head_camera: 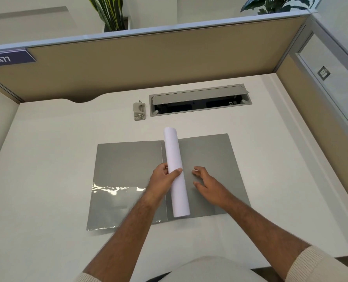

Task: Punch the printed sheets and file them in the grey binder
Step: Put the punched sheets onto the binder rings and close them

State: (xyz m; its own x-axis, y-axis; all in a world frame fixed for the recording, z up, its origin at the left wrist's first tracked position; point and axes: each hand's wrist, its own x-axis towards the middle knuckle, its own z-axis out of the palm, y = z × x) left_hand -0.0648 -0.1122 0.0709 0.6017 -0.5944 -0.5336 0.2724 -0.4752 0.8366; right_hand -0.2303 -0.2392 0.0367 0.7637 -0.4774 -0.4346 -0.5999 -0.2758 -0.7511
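grey binder (pixel 128 180) open flat on table (pixel 47 159) | left hand (pixel 163 180) clamped on rolled sheets (pixel 176 171) along spine | right hand (pixel 205 183) spread, empty, just right | hole punch (pixel 139 111) far, untouched, so punching judged pending

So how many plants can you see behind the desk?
2. One plant stands behind the partition at top centre-left; the other plant is at top right. Both are partly hidden, so more may be hidden.

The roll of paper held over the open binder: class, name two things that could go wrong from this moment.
1. The left hand alone grips the roll of paper; the right hand is open beside it. If released, the sheets may curl back or roll across the grey binder.
2. The hole punch sits far back on the desk; curled sheets may sit crooked in it, so the holes could miss.
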